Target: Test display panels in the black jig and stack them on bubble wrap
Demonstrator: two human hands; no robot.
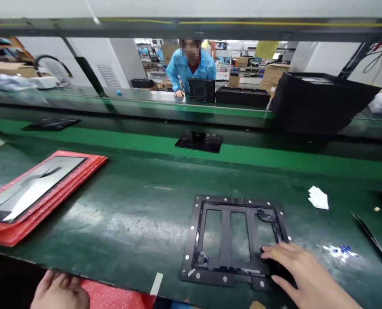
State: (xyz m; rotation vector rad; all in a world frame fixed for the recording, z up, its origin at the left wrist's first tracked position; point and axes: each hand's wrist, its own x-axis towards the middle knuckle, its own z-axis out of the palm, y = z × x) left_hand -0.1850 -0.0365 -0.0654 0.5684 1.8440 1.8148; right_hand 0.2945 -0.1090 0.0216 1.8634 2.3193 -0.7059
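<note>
A black plastic frame (226, 240) with three rectangular openings lies flat on the green bench near the front edge. My right hand (302, 274) rests on its lower right corner, fingers stretched out and pressing on the frame. My left hand (60, 292) sits below the bench's front edge at the lower left, fingers curled over a red bubble-wrap sheet (113, 296). At the left, a glossy display panel (32, 189) lies on a stack of red padded sheets (13, 231).
A green conveyor belt (274, 159) carries a black panel (199, 141) and another (50, 124). A white paper scrap (319, 198) and black tweezers (371, 238) lie at the right. A stack of black trays (319, 103) stands behind. A person in a blue coat (191, 68) leans opposite.
</note>
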